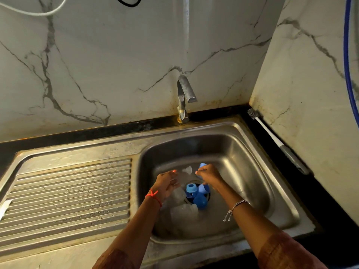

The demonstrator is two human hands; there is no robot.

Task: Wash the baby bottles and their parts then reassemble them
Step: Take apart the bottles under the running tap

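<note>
Both my hands are down inside the steel sink basin [242, 152]. My right hand [210, 174] grips a light blue bottle part [202, 165] whose top pokes out above the fist. My left hand [167, 183] is curled round a clear bottle [177, 193] that is hard to make out. A clear teat [187, 169] lies on the basin floor between the two hands. Over the drain sit a blue ring [191, 188] and a blue cap [201, 200]. Another clear bottle [184, 209] lies below them, near my left wrist.
The tap [184, 94] stands behind the basin with no water running. A ribbed draining board [68, 195] fills the left side. A bottle brush [277, 140] lies on the black counter along the right wall. A blue hose [347, 65] hangs at the far right.
</note>
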